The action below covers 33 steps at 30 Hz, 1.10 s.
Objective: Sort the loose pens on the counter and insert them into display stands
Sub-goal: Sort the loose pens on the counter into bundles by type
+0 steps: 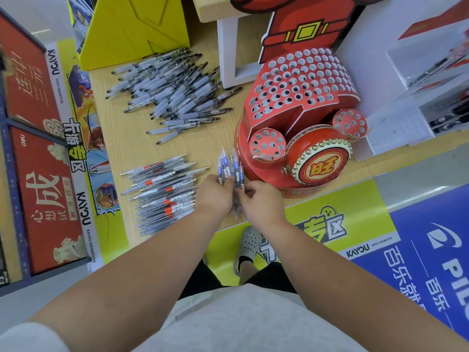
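A bundle of blue pens [229, 168] stands nearly upright over the wooden counter [121, 153], gripped from both sides by my left hand [215, 196] and my right hand [261, 201]. Just right of the bundle sits a red drum-shaped display stand [299, 118] with several round holes, all of them empty as far as I can see. A heap of black pens [170, 97] with pale grips lies at the back of the counter. A neater row of red-labelled pens [162, 191] lies left of my left hand.
A yellow cardboard box [134, 29] stands at the back left. White display shelving [411, 97] rises to the right of the stand. Red posters [38, 148] line the left edge. Below the counter's front edge I see my shoe [248, 247] on the floor.
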Available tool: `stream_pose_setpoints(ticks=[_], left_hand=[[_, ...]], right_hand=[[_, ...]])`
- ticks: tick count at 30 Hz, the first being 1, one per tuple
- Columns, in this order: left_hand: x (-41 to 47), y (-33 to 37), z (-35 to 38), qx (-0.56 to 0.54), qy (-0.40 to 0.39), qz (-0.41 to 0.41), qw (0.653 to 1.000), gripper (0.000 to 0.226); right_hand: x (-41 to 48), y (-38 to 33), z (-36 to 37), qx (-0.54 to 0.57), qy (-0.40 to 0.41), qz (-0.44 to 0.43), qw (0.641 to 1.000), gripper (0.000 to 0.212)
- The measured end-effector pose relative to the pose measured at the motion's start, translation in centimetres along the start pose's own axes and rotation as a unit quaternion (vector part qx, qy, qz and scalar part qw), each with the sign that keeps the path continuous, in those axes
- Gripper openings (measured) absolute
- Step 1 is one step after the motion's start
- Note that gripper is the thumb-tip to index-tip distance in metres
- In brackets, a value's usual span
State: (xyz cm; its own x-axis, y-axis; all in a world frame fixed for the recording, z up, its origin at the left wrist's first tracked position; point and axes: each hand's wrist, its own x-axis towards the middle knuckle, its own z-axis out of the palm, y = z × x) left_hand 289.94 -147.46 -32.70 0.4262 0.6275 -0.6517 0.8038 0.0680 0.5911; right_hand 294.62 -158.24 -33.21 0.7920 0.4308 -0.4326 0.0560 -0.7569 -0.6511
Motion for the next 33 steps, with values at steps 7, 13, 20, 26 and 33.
stream_pose_setpoints(ticks=[7, 13, 20, 26, 33], left_hand=[[0.2, -1.0, 0.1, 0.0, -0.029, 0.014, 0.999, 0.021], [0.1, -1.2, -0.3, -0.073, -0.077, 0.015, 0.994, 0.01], [-0.4, -0.7, -0.8, -0.102, -0.109, 0.03, 0.988, 0.022], [-0.6, -0.6, -1.4, -0.128, -0.153, 0.019, 0.98, 0.019], [-0.8, -0.5, -2.2, -0.163, -0.173, -0.006, 0.971, 0.008]], right_hand=[[-0.4, 0.3, -0.4, 0.026, -0.012, -0.031, 0.999, 0.012], [-0.4, 0.0, -0.5, 0.048, -0.012, -0.021, 0.999, 0.009], [-0.3, 0.1, -0.9, 0.074, -0.023, -0.027, 0.997, 0.016], [-0.3, 0.1, -1.1, 0.046, -0.021, -0.042, 0.998, 0.015], [-0.3, -0.1, -1.0, 0.014, -0.01, -0.076, 0.997, 0.014]])
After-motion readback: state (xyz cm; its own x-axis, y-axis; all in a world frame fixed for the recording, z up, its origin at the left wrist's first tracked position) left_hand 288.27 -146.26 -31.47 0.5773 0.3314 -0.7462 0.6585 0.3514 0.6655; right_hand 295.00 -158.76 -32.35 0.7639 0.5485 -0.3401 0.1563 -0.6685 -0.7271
